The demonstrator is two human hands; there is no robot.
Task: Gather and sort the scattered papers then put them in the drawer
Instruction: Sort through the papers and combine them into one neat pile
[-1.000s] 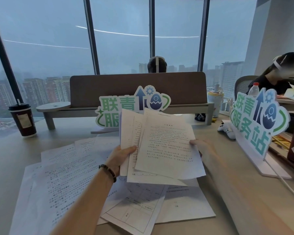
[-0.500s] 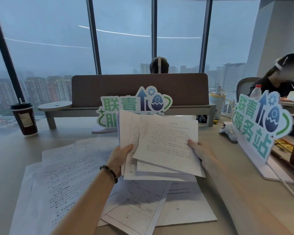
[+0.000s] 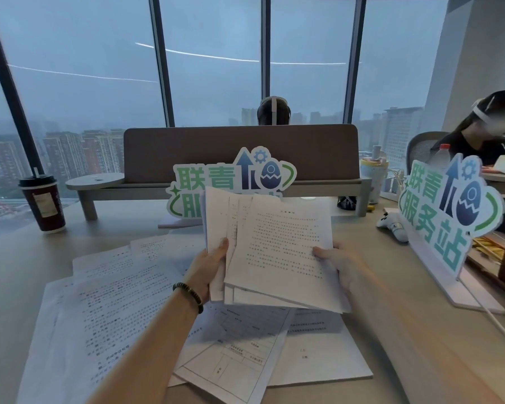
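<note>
Several sheets: a fanned bundle of held papers point(image 3: 277, 252) is being kept above the worktop point(image 3: 18, 266), between the two hands, in front of the middle sign point(image 3: 231, 182).
Left hand point(image 3: 207, 269): it is being clamped on the left edge of the bundle, thumb on the front.
Right hand point(image 3: 337, 263): it is being clamped on the right edge, thumb pressing on the top sheet.
Change: compared with one second ago, the sheets are being pushed closer together; the fan is narrower now and the top sheet is more upright.
Meaning: squaring of the bundle is judged as being in progress; sorting is only partly done.
Remaining: many loose papers point(image 3: 111, 313) are still lying on the worktop, overlapping, under and left of the arms.
Hidden: the drawer is not being shown anywhere; the fingers behind the bundle are covered.
Hard to read: the printed text is too blurred; the number of held sheets cannot be told.
Cut off: the lower papers are being cropped by the picture edge.
</note>
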